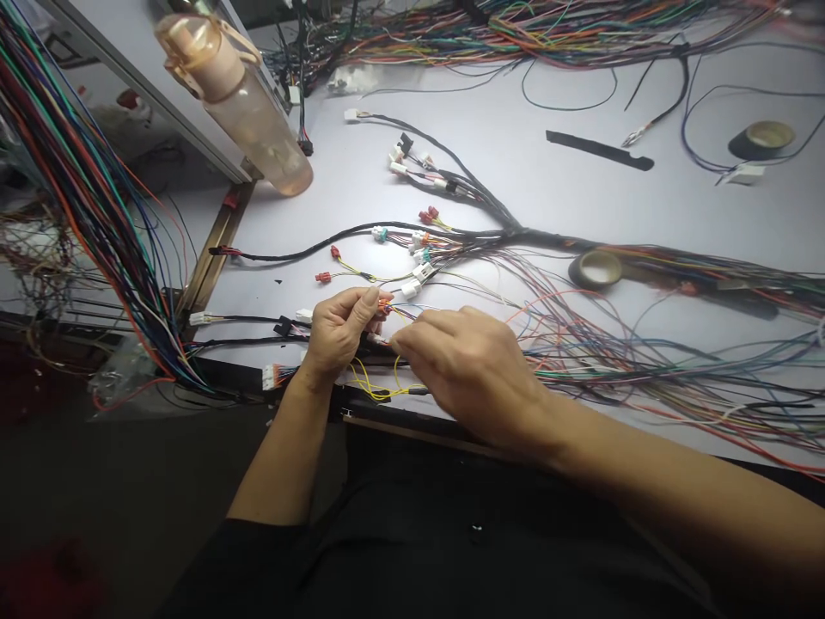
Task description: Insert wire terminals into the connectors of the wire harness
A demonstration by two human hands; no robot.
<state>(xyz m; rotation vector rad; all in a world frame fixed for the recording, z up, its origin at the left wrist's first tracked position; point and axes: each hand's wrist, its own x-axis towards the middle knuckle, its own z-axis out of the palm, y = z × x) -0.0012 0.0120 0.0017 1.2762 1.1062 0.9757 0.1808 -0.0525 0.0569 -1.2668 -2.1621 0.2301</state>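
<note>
In the head view, the orange connector (385,305) sits near mid-frame, pinched at the left hand's (340,334) thumb tip. The right hand (461,357) is close by, to its lower right, fingers curled in; whether they grip a wire I cannot tell. Thin wires (407,311) run rightward from the connector. Fingers partly cover it, hiding its long axis.

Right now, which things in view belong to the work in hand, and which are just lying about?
In the work, by the look of it:
- left hand, holding an orange connector
- right hand, close beside it, its hold unclear
- taped wire harness, probably

Apparently lying about:
- bottle
- dark flat strip
- far tape roll
- nearer tape roll, though possibly a supply
</note>
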